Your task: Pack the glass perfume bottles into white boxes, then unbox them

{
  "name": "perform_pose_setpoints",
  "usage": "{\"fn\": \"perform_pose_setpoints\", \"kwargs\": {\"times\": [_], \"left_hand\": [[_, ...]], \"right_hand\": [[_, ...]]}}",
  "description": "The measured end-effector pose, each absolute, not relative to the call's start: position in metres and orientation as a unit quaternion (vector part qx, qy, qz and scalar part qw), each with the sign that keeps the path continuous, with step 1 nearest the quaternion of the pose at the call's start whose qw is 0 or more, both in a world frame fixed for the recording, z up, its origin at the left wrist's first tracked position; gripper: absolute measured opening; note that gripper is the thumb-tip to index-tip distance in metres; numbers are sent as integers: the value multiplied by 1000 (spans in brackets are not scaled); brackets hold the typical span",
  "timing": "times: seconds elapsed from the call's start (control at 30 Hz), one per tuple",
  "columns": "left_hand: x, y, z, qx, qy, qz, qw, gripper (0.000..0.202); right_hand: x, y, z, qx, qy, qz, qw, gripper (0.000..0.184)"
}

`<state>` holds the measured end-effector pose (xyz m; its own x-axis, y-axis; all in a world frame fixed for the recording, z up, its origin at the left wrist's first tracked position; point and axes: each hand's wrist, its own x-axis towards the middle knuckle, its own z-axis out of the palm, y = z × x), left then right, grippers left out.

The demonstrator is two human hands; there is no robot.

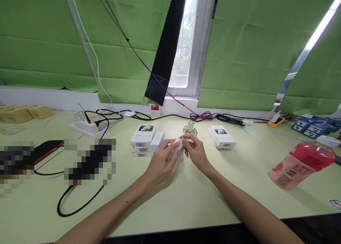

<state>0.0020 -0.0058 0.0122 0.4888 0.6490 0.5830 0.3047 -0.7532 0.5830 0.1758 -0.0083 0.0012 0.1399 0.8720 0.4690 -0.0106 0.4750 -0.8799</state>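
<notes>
Between my two hands is a small white carton, mostly covered by my fingers. My left hand is closed around its left side. The fingers of my right hand are pinched at its top end, near what looks like a flap. Just left of my left hand, several white cartons with a green-and-white flower picture are stacked, and a narrower white box leans against them. Another such carton lies to the right. Behind my hands are small clear glass pieces, partly hidden.
A tilted pink-labelled bottle is at the right. A white power strip and black cables run along the back. On the left lie blurred dark devices with a looping cord. Blue boxes and a yellow meter stand at the far right.
</notes>
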Motion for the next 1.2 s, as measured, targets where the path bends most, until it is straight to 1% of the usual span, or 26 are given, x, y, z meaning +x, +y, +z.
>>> {"fn": "perform_pose_setpoints", "kwargs": {"times": [0.4,1.2], "left_hand": [[3,-6,13,838,285,419,202,32],[2,-5,13,848,288,409,175,33]], "right_hand": [[175,-9,3,-392,-563,331,649,33],[175,-10,3,-402,-572,318,640,33]]}}
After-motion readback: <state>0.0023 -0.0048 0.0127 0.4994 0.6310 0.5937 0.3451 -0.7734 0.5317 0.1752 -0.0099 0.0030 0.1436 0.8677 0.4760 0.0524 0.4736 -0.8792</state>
